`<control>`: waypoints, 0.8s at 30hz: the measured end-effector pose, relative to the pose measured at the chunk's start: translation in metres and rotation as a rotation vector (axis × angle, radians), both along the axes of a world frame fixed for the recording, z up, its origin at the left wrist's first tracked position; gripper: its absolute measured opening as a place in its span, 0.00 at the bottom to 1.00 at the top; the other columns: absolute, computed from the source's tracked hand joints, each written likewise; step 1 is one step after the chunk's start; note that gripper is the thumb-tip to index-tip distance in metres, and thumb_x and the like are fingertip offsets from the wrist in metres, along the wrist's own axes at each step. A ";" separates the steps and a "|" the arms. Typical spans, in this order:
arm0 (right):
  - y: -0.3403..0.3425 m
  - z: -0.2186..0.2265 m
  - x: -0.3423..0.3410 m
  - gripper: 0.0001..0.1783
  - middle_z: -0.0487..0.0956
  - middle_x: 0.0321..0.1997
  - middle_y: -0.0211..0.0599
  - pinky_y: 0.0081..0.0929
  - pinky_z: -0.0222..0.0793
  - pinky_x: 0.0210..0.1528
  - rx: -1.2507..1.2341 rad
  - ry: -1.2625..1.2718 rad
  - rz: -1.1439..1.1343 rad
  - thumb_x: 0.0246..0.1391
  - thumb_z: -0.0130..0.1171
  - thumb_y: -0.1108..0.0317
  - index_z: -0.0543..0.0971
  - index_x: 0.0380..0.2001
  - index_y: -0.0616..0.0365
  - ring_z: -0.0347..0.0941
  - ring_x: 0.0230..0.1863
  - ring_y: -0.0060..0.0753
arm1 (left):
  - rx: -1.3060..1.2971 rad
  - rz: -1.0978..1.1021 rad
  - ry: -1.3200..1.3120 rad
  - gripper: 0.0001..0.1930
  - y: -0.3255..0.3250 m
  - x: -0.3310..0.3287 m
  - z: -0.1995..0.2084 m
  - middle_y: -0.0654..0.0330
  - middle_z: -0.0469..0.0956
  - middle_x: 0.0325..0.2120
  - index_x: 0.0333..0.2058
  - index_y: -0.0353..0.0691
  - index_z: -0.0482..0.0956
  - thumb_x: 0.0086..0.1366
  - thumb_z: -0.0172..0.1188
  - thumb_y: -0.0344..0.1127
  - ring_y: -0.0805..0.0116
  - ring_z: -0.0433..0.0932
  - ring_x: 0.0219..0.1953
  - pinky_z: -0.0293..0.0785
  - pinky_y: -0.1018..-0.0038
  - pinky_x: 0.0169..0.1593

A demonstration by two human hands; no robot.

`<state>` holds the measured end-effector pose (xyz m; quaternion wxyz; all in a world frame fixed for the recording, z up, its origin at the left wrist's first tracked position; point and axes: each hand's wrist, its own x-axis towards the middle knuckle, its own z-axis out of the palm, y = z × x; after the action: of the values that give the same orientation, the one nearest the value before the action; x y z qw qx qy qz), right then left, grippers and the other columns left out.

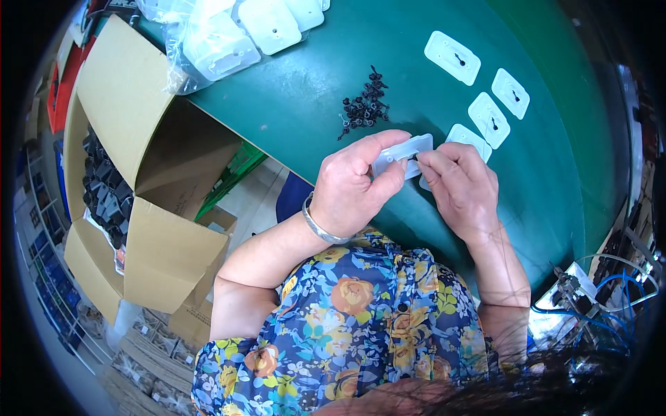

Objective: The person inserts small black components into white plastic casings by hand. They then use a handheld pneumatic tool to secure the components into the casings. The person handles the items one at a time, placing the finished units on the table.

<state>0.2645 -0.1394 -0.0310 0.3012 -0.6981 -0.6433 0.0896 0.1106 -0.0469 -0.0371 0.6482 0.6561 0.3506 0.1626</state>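
My left hand (pixel 352 184) grips a small white plastic cover (pixel 402 150) with rounded corners, tilted up off the table, its thumb on the near side. My right hand (pixel 461 186) pinches at the cover's right part, where a bit of a small black piece (pixel 414 158) shows between the fingertips. Just beyond the hands lies a loose heap of small black plastic pieces (pixel 362 109). To the right, several white covers (pixel 442 50) lie flat, some with a black piece at the middle. One more cover (pixel 466 139) is partly hidden behind my right hand.
A green table (pixel 298 90) carries all this. At its far left edge sits a clear bag (pixel 208 48) with more white covers. An open cardboard box (pixel 166 243) of dark parts (pixel 104 187) stands left. Cables and blue tubes (pixel 610 291) lie at the lower right.
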 end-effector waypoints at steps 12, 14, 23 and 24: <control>-0.005 0.000 -0.004 0.07 0.73 0.27 0.33 0.27 0.69 0.22 -0.108 0.269 -0.158 0.43 0.63 0.73 0.78 0.28 0.55 0.72 0.23 0.34 | -0.354 0.016 -0.141 0.17 -0.005 -0.001 -0.004 0.60 0.76 0.40 0.50 0.32 0.70 0.62 0.52 0.24 0.78 0.73 0.40 0.71 0.80 0.45; -0.006 0.001 -0.006 0.06 0.73 0.27 0.33 0.27 0.69 0.22 -0.128 0.335 -0.209 0.43 0.63 0.73 0.77 0.27 0.55 0.72 0.23 0.34 | -0.408 0.019 -0.156 0.17 -0.005 0.000 -0.004 0.60 0.76 0.40 0.50 0.32 0.70 0.62 0.52 0.24 0.77 0.74 0.41 0.71 0.80 0.46; -0.003 0.017 -0.006 0.06 0.70 0.24 0.31 0.28 0.67 0.20 -0.112 0.069 -0.116 0.39 0.63 0.73 0.76 0.24 0.54 0.71 0.20 0.35 | -0.369 0.033 -0.134 0.18 -0.010 -0.001 -0.002 0.61 0.76 0.40 0.50 0.34 0.70 0.61 0.55 0.24 0.78 0.74 0.40 0.72 0.80 0.44; -0.004 0.018 -0.008 0.06 0.70 0.24 0.31 0.29 0.67 0.20 -0.111 0.065 -0.130 0.39 0.63 0.73 0.76 0.23 0.54 0.71 0.20 0.34 | -0.363 0.046 -0.160 0.18 -0.010 -0.001 -0.001 0.61 0.76 0.40 0.50 0.34 0.70 0.61 0.56 0.24 0.78 0.74 0.39 0.72 0.81 0.44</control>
<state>0.2562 -0.1429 -0.0130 0.2880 -0.7508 -0.5805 0.1277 0.1098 -0.0574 -0.0380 0.7779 0.5051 0.3363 0.1629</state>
